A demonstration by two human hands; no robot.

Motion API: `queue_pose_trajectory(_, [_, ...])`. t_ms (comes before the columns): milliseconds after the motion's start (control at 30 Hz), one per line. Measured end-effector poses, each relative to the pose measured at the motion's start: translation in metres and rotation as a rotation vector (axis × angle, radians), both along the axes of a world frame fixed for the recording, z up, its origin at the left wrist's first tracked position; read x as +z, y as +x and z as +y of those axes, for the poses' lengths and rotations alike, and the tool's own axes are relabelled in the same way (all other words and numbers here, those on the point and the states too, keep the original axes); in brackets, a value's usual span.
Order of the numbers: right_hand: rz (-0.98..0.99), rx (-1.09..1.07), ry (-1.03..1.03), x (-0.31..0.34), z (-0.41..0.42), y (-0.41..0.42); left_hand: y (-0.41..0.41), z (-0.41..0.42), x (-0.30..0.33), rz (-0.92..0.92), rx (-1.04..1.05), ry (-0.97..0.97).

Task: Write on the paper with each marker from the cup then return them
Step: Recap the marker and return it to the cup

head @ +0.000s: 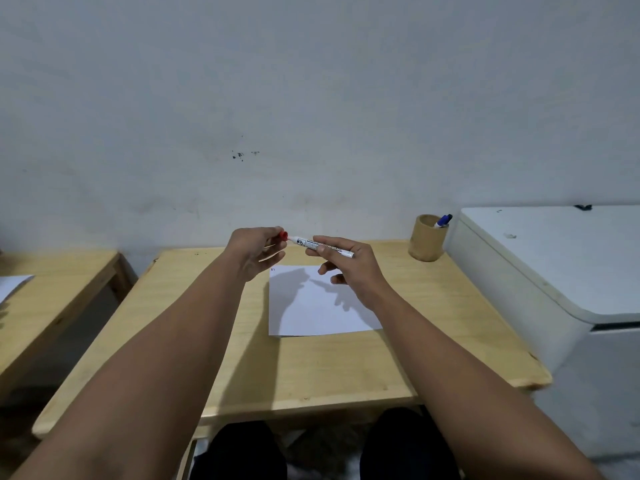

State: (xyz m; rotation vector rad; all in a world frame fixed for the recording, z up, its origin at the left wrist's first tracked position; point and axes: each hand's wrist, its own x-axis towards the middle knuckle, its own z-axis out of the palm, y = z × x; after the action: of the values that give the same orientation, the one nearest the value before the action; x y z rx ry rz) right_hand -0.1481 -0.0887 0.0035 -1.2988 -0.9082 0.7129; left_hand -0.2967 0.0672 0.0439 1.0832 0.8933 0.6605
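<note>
Looking down, we see a pale plastered wall point(311, 98), matte w/ a few dark specks. Below it sits a light wooden table point(311, 368), smooth grain, rounded corners. To the right stands a white boxy cabinet point(554, 271) w/ a rounded top edge, cut off by the frame. At far left a second wooden table point(52, 299) is only partly in view.

On the main table lies a white sheet of paper point(318, 313), flat, rectangular, shadowed by the hands; a tiny mark shows at its top-left corner, too small to read. At the back right corner stands a cylindrical bamboo-like cup point(426, 242) holding a blue-capped marker point(443, 221), mostly hidden inside.

Above the paper, our right hand point(349, 268) pinches the white marker point(322, 246) barrel between thumb and fingers, other fingers loosely curled. Our left hand point(258, 251) closes thumb and fingertips on the red cap point(283, 235) at the marker's left end. We can't tell whether the cap is seated or just off; print on the barrel is unreadable.
</note>
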Motion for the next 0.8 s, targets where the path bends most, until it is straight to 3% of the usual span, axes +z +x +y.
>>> queue_pose_trajectory(233, [-0.035,-0.05,-0.013,-0.005,-0.003,0.011,0.015,-0.013,-0.002,0.038,-0.031,0.039])
queue_pose_trajectory(533, [-0.326,-0.246,-0.066,-0.02,0.001,0.03,0.06,-0.028,-0.001,0.118,-0.007,0.255])
queue_pose_trajectory(800, [-0.424,-0.331,-0.067,-0.013,-0.013,0.061,0.102,-0.036,0.012,0.154,-0.103,0.268])
